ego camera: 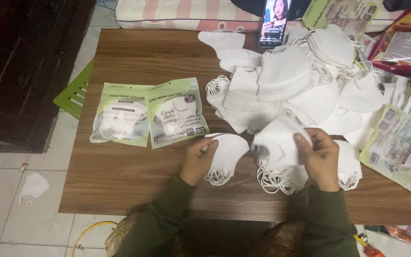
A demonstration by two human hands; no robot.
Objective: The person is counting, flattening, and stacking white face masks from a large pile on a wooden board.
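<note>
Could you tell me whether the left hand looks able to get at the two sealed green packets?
Probably yes: the left hand rests beside the sealed packets, with only bare table between.

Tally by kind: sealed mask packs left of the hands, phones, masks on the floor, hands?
Sealed green mask packs: 2
Phone: 1
Mask on the floor: 1
Hands, left hand and right hand, each holding white masks: 2
Total: 6
</note>
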